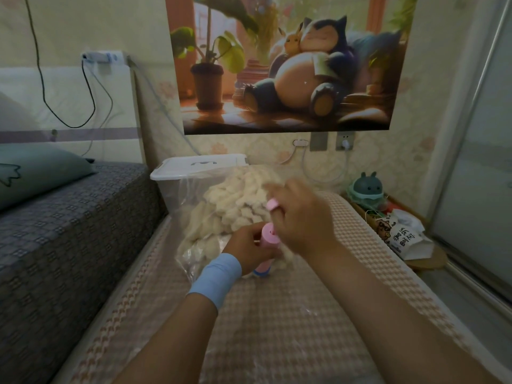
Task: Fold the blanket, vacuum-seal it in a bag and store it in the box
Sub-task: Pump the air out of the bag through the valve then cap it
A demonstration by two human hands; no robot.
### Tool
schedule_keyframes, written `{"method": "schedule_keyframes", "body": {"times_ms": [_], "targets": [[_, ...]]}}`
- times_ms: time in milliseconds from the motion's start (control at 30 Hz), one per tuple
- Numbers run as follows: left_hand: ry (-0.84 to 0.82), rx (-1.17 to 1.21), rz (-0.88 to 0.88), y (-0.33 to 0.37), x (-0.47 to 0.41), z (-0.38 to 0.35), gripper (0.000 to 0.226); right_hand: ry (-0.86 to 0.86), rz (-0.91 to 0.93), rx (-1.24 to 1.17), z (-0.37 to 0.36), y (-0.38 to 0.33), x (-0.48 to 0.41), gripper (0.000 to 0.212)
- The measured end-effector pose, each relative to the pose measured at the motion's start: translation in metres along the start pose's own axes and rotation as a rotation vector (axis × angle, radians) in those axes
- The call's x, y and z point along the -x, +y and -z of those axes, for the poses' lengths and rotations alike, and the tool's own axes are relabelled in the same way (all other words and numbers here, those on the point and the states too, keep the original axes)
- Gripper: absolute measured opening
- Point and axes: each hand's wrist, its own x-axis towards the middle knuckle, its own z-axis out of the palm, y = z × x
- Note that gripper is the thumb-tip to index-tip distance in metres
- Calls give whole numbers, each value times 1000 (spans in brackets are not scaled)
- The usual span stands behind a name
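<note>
left hand (249, 246): blue wristband (214, 278) on the wrist, fingers wrapped round the pink pump (269, 239), which stands roughly upright on the near end of the bag
right hand (300, 217): motion-blurred, above and just right of the pump top, fingers curled on a small pink piece (273, 203)
blanket (235, 200): cream, fluffy, bunched up inside the clear bag (188, 195)
bag position: lies on the checked pad (277, 314), far end up against the box
box (166, 192): clear, white lid (199, 166) on, against the wall behind the bag
left side: bed (69, 217) with grey cover, teal pillow (41, 173)
right side: teal toy (367, 187), printed white packet (407, 236), beside the pad
wall: cartoon poster (291, 65)
</note>
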Motion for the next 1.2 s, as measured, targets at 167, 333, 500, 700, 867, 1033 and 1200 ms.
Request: {"method": "schedule_keyframes", "body": {"times_ms": [167, 333, 500, 700, 867, 1033, 1200], "targets": [[27, 38, 0, -1, 0, 5, 37, -86, 57, -12, 3, -1, -10, 40], [-1, 25, -14, 0, 1, -1, 49, 409, 50, -114, 29, 3, -30, 30], [44, 13, -3, -2, -1, 0, 27, -286, -27, 41, -14, 1, 7, 38], [1, 35, -25, 0, 1, 0, 48, 430, 68, -74, 36, -2, -35, 27], [30, 23, 6, 0, 1, -3, 26, -232, -16, 79, -22, 0, 11, 26], [21, 50, -17, -3, -2, 3, 38, 147, 51, -35, 16, -8, -24, 33], [5, 26, -11, -3, -2, -3, 36, 132, -2, -107, 2, -4, -7, 30]]}}
